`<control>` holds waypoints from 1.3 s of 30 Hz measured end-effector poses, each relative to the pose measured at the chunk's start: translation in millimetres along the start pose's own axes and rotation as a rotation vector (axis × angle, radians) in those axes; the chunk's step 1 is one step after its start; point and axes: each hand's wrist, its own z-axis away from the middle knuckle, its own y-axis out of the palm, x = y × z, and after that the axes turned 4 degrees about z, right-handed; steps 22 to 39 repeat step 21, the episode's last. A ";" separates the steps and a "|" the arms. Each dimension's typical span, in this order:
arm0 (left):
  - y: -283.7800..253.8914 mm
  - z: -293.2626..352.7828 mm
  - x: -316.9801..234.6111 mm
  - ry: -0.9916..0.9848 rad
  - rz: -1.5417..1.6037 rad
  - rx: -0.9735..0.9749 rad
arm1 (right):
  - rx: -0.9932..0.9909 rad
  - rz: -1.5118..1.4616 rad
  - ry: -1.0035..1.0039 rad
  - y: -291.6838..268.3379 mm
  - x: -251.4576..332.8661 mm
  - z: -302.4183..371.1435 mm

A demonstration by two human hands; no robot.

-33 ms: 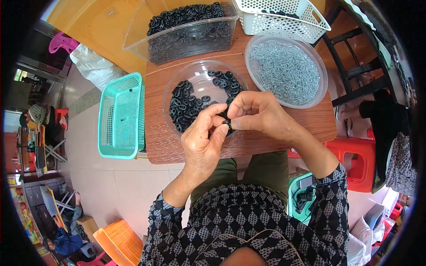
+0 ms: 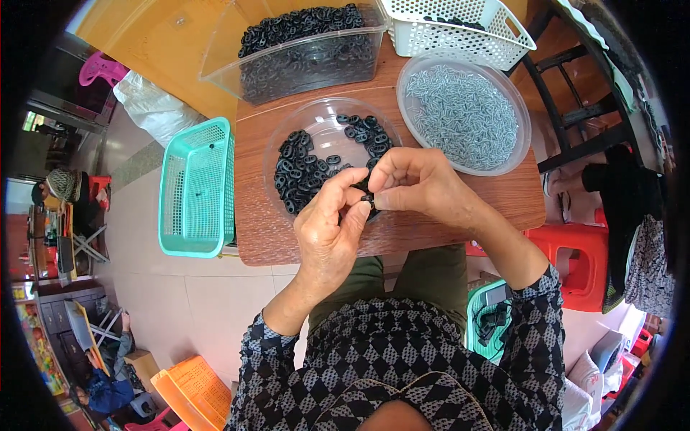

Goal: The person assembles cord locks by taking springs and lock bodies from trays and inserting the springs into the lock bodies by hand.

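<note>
My left hand pinches a small black plastic part between thumb and fingertips, over the near rim of a clear round bowl. The fingers of my right hand meet it from the other side, thumb and forefinger pressed together at the part; whatever they grip is too small to make out. Loose black oval parts with two holes lie heaped along the left and right sides of the bowl. To the right, a clear round tray holds a layer of small silvery screws.
A clear bin full of black parts stands at the table's back. Beside it is a white perforated basket. A turquoise basket sits at the left edge, a red stool at the right. Other people are farther left.
</note>
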 end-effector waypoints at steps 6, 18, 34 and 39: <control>2.2 -0.5 -3.2 0.080 -0.114 -0.027 | -0.022 -0.082 -0.018 6.2 -4.3 -1.6; -1.4 -8.6 4.9 -0.136 0.464 -0.136 | -0.040 -0.095 -0.069 9.9 0.4 -9.9; -3.3 -9.0 6.1 -0.145 0.449 -0.153 | -0.074 0.064 -0.131 6.8 -4.8 -9.9; -3.3 -9.0 6.1 -0.145 0.449 -0.153 | -0.074 0.064 -0.131 6.8 -4.8 -9.9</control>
